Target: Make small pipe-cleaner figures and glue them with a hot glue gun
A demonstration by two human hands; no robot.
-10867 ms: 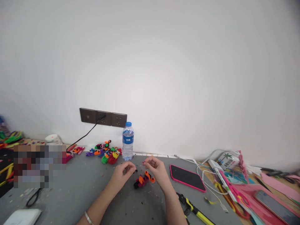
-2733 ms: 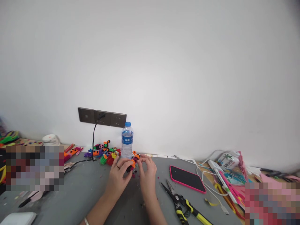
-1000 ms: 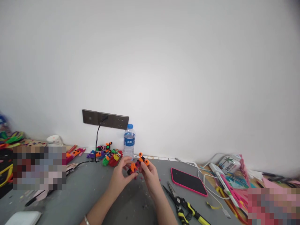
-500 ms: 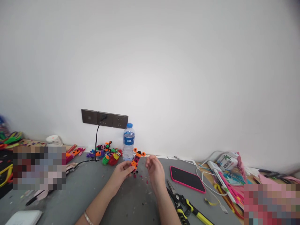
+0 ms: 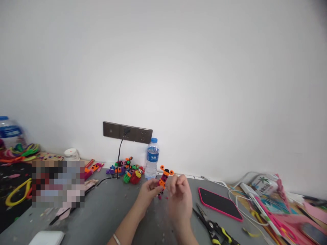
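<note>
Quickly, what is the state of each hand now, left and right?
Left hand: closed, holding the orange pipe-cleaner figure upright.
Right hand: fingers curled beside the figure; whether it has a grip cannot be told.

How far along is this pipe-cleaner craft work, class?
Done: a pile of finished figures lies by the water bottle. In hand: the left hand holds an orange figure upright; the right hand is beside it. Left: unused pipe cleaners remain.

Counts on my desk view: mostly single items, one pile.
I see two hands, one pipe-cleaner figure held up, one pile of figures, two water bottles, one phone, one pair of cutters.
</note>
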